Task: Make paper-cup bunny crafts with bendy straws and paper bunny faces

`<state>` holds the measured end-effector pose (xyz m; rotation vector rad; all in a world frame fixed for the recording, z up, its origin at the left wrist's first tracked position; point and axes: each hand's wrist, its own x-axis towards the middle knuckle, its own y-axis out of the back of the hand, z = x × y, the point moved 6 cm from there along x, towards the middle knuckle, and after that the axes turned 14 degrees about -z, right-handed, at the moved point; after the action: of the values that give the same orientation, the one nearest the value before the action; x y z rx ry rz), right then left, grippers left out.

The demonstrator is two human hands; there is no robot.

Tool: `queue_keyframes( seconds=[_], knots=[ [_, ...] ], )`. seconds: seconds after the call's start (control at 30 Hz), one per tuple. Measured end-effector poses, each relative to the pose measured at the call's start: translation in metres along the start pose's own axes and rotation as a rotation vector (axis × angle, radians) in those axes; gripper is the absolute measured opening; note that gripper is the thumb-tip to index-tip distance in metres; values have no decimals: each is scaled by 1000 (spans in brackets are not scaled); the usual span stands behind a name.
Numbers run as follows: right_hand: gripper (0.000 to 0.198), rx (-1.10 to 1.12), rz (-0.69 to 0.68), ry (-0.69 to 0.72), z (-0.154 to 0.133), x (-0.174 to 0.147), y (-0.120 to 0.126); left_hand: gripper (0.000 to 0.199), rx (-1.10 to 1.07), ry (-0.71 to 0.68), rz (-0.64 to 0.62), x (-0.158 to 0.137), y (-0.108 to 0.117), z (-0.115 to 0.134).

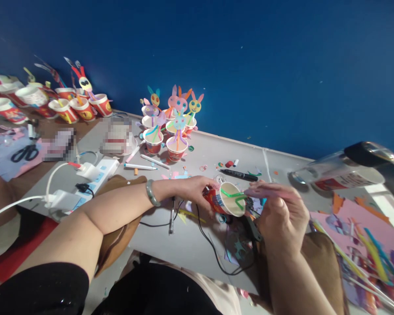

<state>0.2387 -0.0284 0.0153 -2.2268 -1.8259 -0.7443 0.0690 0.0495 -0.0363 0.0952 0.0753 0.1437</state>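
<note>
My left hand [198, 192] is wrapped round a red printed paper cup [218, 202], tilted so that its white inside faces my right hand. Bent green strips [236, 195], like straw pieces, reach from inside the cup toward my right fingers. My right hand [284, 214] pinches a flat pink paper piece [272, 192] joined to the green strips; its front is turned away from me. Below the cup lies a dark tool [251, 228] with a black cord, partly hidden by my right hand. A black marker [239, 175] rests just behind the cup.
Paper cups with animal-face figures [176, 148] stand against the blue wall, with more red cups [82, 109] farther left. A power strip [100, 179] lies left. At right are a clear bottle [318, 173], pink paper [364, 214] and colourful strips [374, 253].
</note>
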Motion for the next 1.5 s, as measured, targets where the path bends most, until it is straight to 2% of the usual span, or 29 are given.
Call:
queue_keyframes(
  seconds=[0.17, 0.27, 0.4, 0.57, 0.7, 0.8, 1.03, 1.27, 1.43, 1.5],
  knots=[
    [55, 133, 1, 24, 3, 1, 1, 55, -238, -66, 18, -1, 3, 3],
    [58, 139, -42, -3, 4, 3, -2, 57, -336, -101, 69, -4, 6, 10],
    [60, 98, -76, -18, 2, 4, -6, 50, -466, -109, 107, -4, 10, 11],
    [72, 41, -118, -70, 14, 3, -7, 47, -494, -138, 93, -2, 12, 7],
    [93, 15, -239, -157, 28, -2, -14, 53, -482, -111, 60, -3, 9, 10],
    [100, 33, -304, -197, 32, -5, -22, 59, -506, -115, 53, -4, 7, 15],
    [95, 51, -286, -213, 35, -4, -32, 58, -526, -94, 63, -2, 8, 7],
    [94, 10, -268, -197, 38, 6, -38, 61, -503, -189, 58, 0, 13, 5],
    [91, -17, -246, -176, 43, 22, -40, 66, -557, -176, 191, -1, 23, 0],
    [92, -17, -212, -175, 48, 34, -38, 66, -563, -129, 263, -1, 28, -6]
  ],
)
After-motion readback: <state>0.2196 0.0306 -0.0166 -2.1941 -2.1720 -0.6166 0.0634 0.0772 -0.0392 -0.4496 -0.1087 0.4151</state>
